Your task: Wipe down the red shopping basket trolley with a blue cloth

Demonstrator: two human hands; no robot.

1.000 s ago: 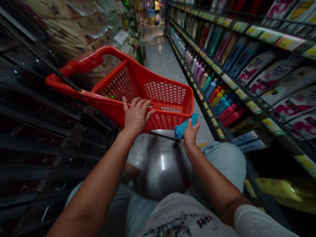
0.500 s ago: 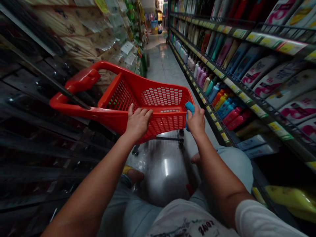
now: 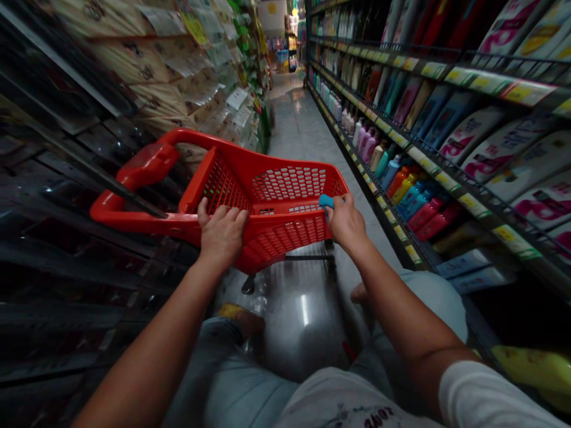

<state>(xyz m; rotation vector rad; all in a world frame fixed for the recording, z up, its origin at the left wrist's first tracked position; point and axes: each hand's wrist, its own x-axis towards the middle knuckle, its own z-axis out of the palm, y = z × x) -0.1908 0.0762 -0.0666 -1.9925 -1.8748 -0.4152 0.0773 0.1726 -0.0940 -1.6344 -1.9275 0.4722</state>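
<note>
A red plastic shopping cart [image 3: 285, 241] stands crosswise in front of me, its handle to the left and its basket without goods in it. My left hand [image 3: 223, 232] is closed over the near rim of the basket, fingers hooked inward and thumb towards the handle. At the right end of the same rim, my right hand [image 3: 347, 223] grips a blue cloth [image 3: 326, 201]. The cloth lies against the rim near the front corner; part of it is hidden under the fingers.
Shelves [image 3: 439, 178] of bottles run along the right side, with price tags on their edges. Packaged goods [image 3: 156, 65] are stacked on the left. The tiled aisle floor [image 3: 294, 125] stretches ahead. My knees flank the cart's near side.
My right hand has slid the blue cloth left along the rim, off the front corner. My left hand has shifted left along the rim towards the handle.
</note>
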